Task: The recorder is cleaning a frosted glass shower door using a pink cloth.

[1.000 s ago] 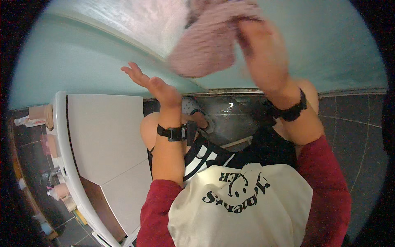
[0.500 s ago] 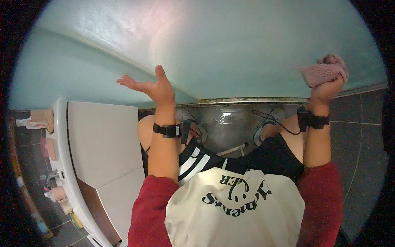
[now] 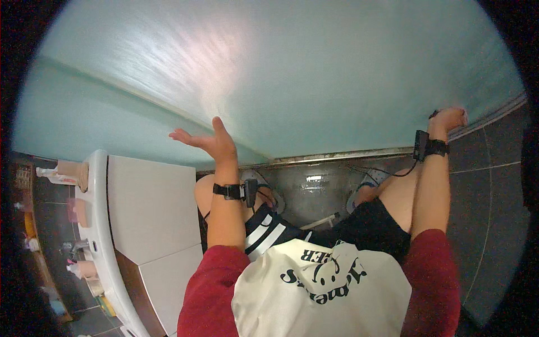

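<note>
A large pale green frosted panel stretches across the far side. At its right end my right hand is closed, low and close to the panel's lower edge. The pink knit cloth that it grips is almost wholly hidden; only a pinkish sliver shows at the fingers. My left hand is held up in front of the panel's vertical seam, its fingers and thumb spread and holding nothing. Whether it touches the panel I cannot tell. Each wrist wears a black strap with a small box.
On the left stand a white cabinet and a white sink rim with a tap, cups and bottles. A metal rail edges the panel's foot. The grey floor looks wet; a pale bar lies between my slippered feet.
My right hand has moved down along the panel and turned, so the cloth has nearly gone from sight. My left hand sits slightly lower, still spread. The view has shifted a little.
</note>
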